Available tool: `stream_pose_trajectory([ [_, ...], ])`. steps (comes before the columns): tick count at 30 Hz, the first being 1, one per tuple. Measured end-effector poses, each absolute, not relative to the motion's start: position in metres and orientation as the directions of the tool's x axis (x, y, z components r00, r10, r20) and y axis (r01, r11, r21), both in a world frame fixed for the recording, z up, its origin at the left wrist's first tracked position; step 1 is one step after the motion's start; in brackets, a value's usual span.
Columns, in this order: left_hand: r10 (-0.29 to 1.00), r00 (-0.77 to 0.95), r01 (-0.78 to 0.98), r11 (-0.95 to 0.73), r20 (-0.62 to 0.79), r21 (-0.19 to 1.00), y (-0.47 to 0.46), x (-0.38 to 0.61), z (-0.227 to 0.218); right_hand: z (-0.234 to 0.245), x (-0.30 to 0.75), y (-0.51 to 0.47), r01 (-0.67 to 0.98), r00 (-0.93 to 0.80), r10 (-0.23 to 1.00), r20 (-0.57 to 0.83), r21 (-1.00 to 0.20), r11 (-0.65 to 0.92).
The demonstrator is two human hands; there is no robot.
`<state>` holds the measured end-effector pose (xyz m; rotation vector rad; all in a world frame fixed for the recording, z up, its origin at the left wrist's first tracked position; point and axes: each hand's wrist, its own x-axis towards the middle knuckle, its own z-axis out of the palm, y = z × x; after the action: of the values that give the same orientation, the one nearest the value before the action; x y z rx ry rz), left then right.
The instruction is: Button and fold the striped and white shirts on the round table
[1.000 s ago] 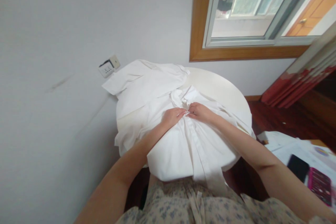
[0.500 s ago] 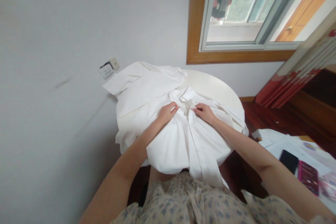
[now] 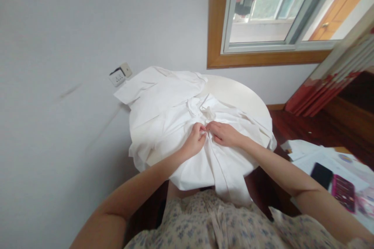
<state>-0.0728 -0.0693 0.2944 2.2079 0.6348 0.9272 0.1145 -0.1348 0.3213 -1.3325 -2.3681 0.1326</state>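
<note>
A white shirt (image 3: 163, 109) lies spread over a small round white table (image 3: 239, 95), its hem hanging off the near edge. My left hand (image 3: 195, 141) and my right hand (image 3: 222, 133) meet at the shirt's front placket, just below the collar. Both are closed, fingertips pinching the fabric edges of the placket together. What sits between the fingertips is too small to make out.
A grey wall with a socket (image 3: 120, 74) stands behind the table. A wood-framed window (image 3: 263, 19) is at the upper right, a red and white curtain (image 3: 330, 85) beside it. Papers, a black phone (image 3: 321, 175) and a pink item (image 3: 344, 192) lie at the right.
My hands were apart on either side of the placket half a second ago; they have now come together again and pinch the fabric slightly lower on the shirt front.
</note>
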Motion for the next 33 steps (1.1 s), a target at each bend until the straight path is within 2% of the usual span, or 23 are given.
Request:
stream_pose_trajectory([
  [4, 0.599, 0.690, 0.145, -0.665, 0.406, 0.733, -0.064, -0.075, 0.269, 0.319, 0.120, -0.137, 0.813, -0.445, 0.858, 0.257, -0.284, 0.508],
  [10, 0.444, 0.808, 0.063, -0.720, 0.389, 0.691, -0.066, -0.079, 0.282, 0.314, 0.141, -0.137, 0.605, -0.468, 0.825, 0.318, -0.565, 0.561],
  [13, 0.426, 0.827, 0.071, -0.727, 0.367, 0.683, -0.069, -0.079, 0.286, 0.304, 0.140, -0.132, 0.528, -0.421, 0.845, 0.329, -0.669, 0.523],
  [16, 0.438, 0.823, 0.103, -0.742, 0.362, 0.663, -0.070, -0.078, 0.285, 0.298, 0.133, -0.128, 0.480, -0.383, 0.884, 0.267, -0.760, 0.437],
  [18, 0.416, 0.829, 0.110, -0.775, 0.373, 0.622, -0.071, -0.079, 0.285, 0.298, 0.130, -0.127, 0.444, -0.365, 0.903, 0.228, -0.809, 0.384],
  [21, 0.363, 0.849, 0.140, -0.856, 0.385, 0.498, -0.071, -0.081, 0.292, 0.301, 0.130, -0.126, 0.393, -0.320, 0.925, 0.204, -0.860, 0.325],
  [24, 0.341, 0.866, 0.203, -0.908, 0.366, 0.366, -0.069, -0.082, 0.302, 0.304, 0.132, -0.123, 0.377, -0.283, 0.940, 0.191, -0.879, 0.293],
  [26, 0.346, 0.863, 0.230, -0.918, 0.368, 0.323, -0.065, -0.082, 0.309, 0.307, 0.132, -0.121, 0.368, -0.268, 0.944, 0.195, -0.884, 0.287],
  [28, 0.359, 0.847, 0.233, -0.914, 0.393, 0.332, -0.060, -0.080, 0.313, 0.310, 0.131, -0.119, 0.351, -0.253, 0.944, 0.212, -0.889, 0.294],
  [33, 0.409, 0.768, 0.171, -0.873, 0.493, 0.457, -0.050, -0.076, 0.308, 0.319, 0.129, -0.119, 0.326, -0.253, 0.946, 0.204, -0.902, 0.282],
])
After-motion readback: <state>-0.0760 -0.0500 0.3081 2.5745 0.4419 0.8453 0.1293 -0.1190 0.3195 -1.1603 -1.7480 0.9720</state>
